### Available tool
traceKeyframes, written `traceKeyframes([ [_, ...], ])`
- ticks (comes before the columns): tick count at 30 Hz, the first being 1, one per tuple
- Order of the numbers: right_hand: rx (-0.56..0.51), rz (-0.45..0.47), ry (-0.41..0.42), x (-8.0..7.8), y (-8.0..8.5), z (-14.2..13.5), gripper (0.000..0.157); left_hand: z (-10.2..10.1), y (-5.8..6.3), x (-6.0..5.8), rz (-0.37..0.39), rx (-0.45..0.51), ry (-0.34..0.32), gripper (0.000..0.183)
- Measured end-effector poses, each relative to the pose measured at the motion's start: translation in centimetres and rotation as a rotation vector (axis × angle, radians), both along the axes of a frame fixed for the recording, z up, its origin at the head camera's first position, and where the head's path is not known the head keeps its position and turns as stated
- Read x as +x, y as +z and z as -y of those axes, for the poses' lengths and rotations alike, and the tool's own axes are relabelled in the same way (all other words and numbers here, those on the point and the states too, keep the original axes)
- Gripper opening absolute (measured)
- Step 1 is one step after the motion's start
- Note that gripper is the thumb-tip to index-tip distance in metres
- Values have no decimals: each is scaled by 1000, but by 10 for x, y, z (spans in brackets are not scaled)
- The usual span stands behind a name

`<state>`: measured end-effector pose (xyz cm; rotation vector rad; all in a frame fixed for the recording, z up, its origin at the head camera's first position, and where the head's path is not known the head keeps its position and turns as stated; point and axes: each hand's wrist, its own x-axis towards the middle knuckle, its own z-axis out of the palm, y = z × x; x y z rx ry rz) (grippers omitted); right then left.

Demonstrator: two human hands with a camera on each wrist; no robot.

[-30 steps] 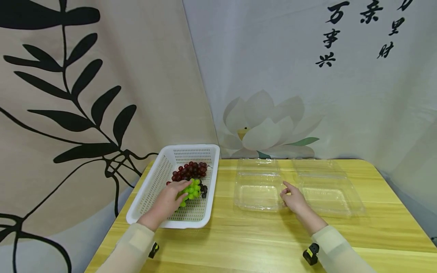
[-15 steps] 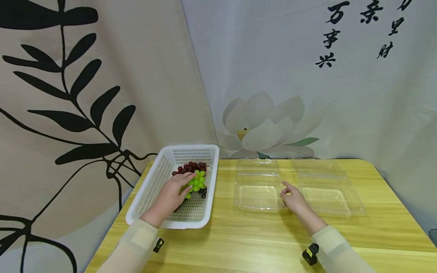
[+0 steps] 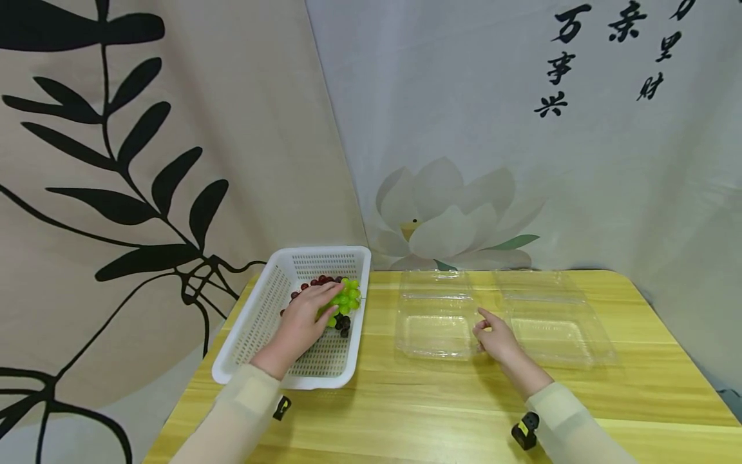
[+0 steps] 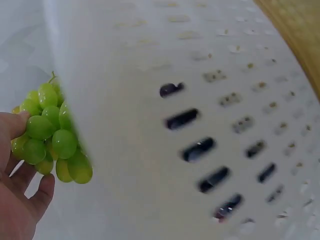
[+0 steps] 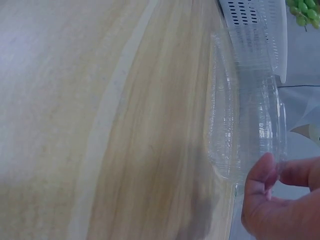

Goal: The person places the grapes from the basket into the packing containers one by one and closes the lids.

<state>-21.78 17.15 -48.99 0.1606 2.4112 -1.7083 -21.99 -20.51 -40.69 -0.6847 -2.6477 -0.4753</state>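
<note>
The left hand (image 3: 300,320), half closed, is gripping green grapes (image 3: 349,296) that are jutting past its fingertips by the white basket's (image 3: 355,345) right rim, the right hand (image 3: 495,335), hold unclear from here, sitting at a clear box's (image 3: 437,332) edge

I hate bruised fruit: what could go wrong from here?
The green grapes are close to the rim of the white basket and might catch on it. The left grip holds the grapes, not the stem tip, so some could drop. The right grip touches the clear container nearer the basket; a tug might shift it.
</note>
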Motion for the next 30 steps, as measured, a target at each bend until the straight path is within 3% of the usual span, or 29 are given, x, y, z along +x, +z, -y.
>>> traceKeyframes([
  [9,2,-12,-8,-1,-2,0,56,-21,10,-6,5,29,-25,50],
  [19,13,-10,-28,-2,-4,0,55,-51,20,-10,-68,62,-80,51],
  [30,-32,15,-52,-1,-4,-1,55,-90,14,-14,-123,90,-180,52],
])
